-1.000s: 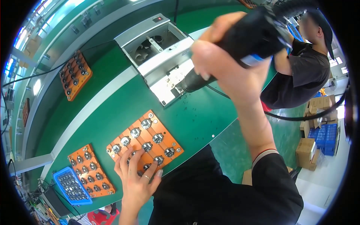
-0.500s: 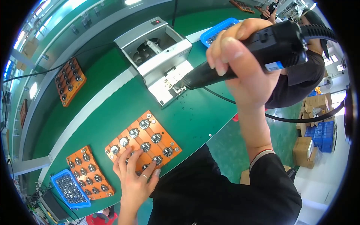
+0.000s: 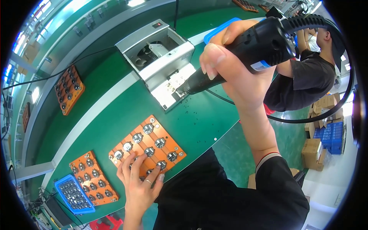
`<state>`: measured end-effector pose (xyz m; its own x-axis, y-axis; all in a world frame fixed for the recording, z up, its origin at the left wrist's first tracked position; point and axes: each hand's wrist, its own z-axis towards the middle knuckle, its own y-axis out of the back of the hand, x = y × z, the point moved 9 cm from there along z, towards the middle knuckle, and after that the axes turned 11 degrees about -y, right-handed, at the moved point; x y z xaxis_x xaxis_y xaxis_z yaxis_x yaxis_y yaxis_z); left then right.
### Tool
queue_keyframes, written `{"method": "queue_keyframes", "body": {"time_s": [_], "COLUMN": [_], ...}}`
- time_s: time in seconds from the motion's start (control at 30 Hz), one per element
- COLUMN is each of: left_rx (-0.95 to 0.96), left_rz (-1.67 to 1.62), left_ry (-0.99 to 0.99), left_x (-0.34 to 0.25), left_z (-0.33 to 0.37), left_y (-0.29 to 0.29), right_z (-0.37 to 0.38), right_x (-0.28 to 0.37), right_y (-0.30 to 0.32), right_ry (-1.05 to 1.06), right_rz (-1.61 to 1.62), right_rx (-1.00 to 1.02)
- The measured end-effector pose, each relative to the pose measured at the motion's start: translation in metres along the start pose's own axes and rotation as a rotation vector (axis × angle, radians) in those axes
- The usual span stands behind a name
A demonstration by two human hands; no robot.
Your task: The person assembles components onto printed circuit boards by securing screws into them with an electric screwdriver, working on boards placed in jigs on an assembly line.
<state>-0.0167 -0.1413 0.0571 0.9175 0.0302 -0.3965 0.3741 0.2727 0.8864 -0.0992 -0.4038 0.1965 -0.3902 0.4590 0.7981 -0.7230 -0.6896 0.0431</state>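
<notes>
On the green bench top (image 3: 115,115), the left hand (image 3: 140,184) lies flat with fingers spread, gripping nothing, pressing the near edge of a square orange fixture plate (image 3: 147,147) that carries rows of round metal parts. Right hand (image 3: 234,73) is clenched around a black corded electric screwdriver (image 3: 249,50), its tip at, possibly touching, the white tray of a grey metal screw-feeder box (image 3: 161,61). Two more orange plates (image 3: 94,180) (image 3: 69,89) and a blue tray (image 3: 74,194) sit further left.

The left hand (image 3: 140,184) covers part of the orange tray (image 3: 147,147).
</notes>
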Motion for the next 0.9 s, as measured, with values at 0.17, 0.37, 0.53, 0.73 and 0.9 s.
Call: {"method": "queue_keyframes", "body": {"time_s": [0.17, 0.37, 0.53, 0.73, 0.9], "left_rx": [-0.012, -0.020, -0.022, -0.018, -0.018], "left_rz": [-0.003, -0.013, -0.010, -0.016, -0.023], "left_ry": [-0.007, -0.007, -0.012, -0.005, 0.001], "left_x": [0.000, 0.001, 0.001, 0.002, 0.002], "left_z": [-0.001, -0.002, -0.002, -0.002, -0.001], "left_y": [0.000, 0.000, 0.001, -0.001, -0.001], "right_z": [0.005, 0.005, 0.005, 0.003, 0.002], "right_x": [-0.003, 0.008, 0.012, 0.004, 0.010], "right_y": [-0.005, 0.002, 0.003, 0.003, 0.003], "right_ry": [-0.028, -0.058, -0.009, -0.027, 0.012], "right_rz": [-0.047, -0.058, -0.081, -0.055, -0.080], "right_rx": [0.016, 0.001, -0.018, -0.053, -0.022]}}
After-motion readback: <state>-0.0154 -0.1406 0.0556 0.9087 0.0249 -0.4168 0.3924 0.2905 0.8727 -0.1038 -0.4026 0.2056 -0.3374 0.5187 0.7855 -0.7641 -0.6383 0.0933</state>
